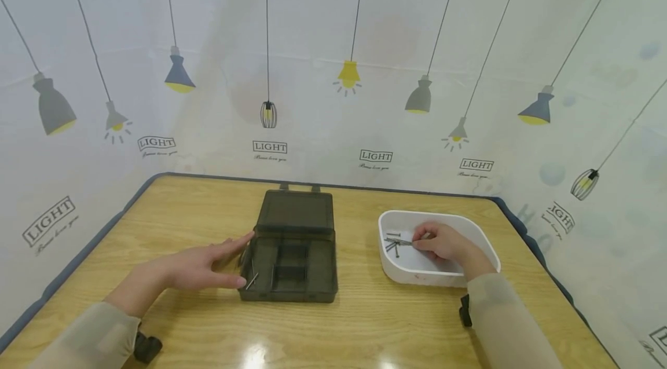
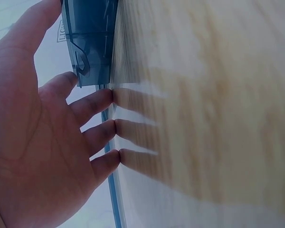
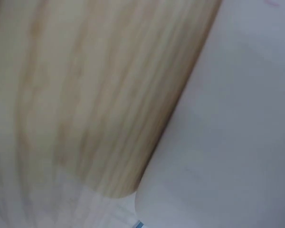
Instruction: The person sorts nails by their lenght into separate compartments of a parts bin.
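Picking seems in hand: the right hand (image 1: 440,241) pinches 1 metal fastener (image 1: 402,242) near the white tray (image 1: 414,277)'s left edge; the left hand (image 1: 195,267), splayed wide, touches the black case (image 1: 289,295). Next likely needs a clear lift.

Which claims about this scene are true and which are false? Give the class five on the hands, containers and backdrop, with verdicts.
1. The right hand reaches into the white tray. True.
2. The dark box is closed. False: its lid is open.
3. The left hand is at the box's side, fingers extended. True.
4. Metal pieces lie only in the tray. False: metal shows in the box too.
5. The backdrop shows printed lamps. True.
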`<state>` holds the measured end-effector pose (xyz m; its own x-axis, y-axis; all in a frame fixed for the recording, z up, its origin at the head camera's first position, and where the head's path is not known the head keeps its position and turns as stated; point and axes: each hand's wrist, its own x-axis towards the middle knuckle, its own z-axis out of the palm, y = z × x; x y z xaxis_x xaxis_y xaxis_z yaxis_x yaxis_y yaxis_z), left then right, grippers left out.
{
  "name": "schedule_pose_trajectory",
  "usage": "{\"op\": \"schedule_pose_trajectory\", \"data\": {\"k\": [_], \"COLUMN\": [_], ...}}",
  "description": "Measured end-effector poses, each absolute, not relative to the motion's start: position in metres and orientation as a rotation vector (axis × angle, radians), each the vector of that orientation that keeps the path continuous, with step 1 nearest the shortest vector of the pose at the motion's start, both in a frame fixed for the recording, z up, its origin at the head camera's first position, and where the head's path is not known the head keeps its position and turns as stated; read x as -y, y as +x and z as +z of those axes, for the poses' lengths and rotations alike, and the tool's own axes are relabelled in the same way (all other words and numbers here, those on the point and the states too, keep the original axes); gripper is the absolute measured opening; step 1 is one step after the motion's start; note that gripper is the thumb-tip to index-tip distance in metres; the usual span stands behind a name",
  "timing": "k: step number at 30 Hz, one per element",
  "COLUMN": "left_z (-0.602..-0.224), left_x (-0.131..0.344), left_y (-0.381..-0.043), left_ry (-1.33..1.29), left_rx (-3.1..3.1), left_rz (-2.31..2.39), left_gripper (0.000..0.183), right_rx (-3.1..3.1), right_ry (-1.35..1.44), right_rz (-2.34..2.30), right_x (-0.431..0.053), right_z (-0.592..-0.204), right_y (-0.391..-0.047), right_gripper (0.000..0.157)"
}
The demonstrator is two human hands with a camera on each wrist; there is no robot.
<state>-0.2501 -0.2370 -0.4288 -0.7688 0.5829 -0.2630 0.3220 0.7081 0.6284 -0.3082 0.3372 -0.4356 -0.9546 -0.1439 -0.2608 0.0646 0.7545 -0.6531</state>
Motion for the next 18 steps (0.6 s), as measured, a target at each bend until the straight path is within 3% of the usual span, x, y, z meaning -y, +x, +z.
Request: {"op": "schedule_pose_trajectory", "data": {"k": [18], "left_z": [-0.4290], "left_x": [0.2366], "left_y": [-0.2497], "left_ry": [0.695], "left_rx": [-2.471], "left_rz": [0.784], "left_gripper": [0.099], "right_rx": [-2.697], "right_ry": [-0.011], "right_rz": [-0.927], "right_x": [-0.3356], "right_z": [-0.4385], "right_y": [-0.3088], "right_gripper": [0.011]}}
